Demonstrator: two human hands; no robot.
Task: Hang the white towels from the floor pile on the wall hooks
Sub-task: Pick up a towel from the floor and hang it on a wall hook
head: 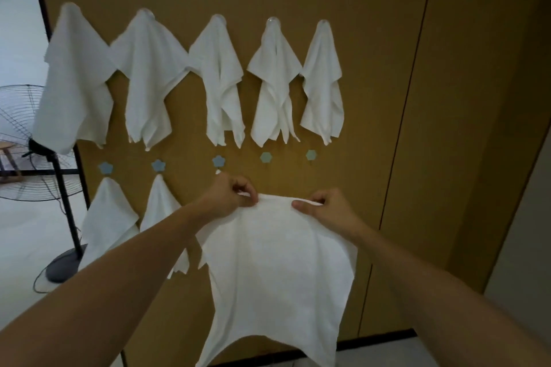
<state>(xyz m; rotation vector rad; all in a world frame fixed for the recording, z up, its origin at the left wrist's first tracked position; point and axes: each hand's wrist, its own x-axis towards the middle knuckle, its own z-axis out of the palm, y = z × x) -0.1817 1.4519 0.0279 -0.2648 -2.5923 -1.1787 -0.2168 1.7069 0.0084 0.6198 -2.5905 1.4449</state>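
brown wall (387,68), white towel (277,271) pinched below left hand (229,197), right hand (331,208)

Both arms bare, stretched forward and up, converging toward the middle. Left forearm comes in from lower left, long diagonal, wrist roughly straight. Left hand (229,195) has fingers curled in, knuckles up, thumb and fingertips pinching the top edge of a white towel (277,271). Right forearm enters from lower right, steeper angle. Right hand (328,207) seen from the back, fingers bent, thumb pointing inward along the towel edge, pinching it. Hands level with each other, near but apart, with the towel edge between them. No sleeves visible on either arm.
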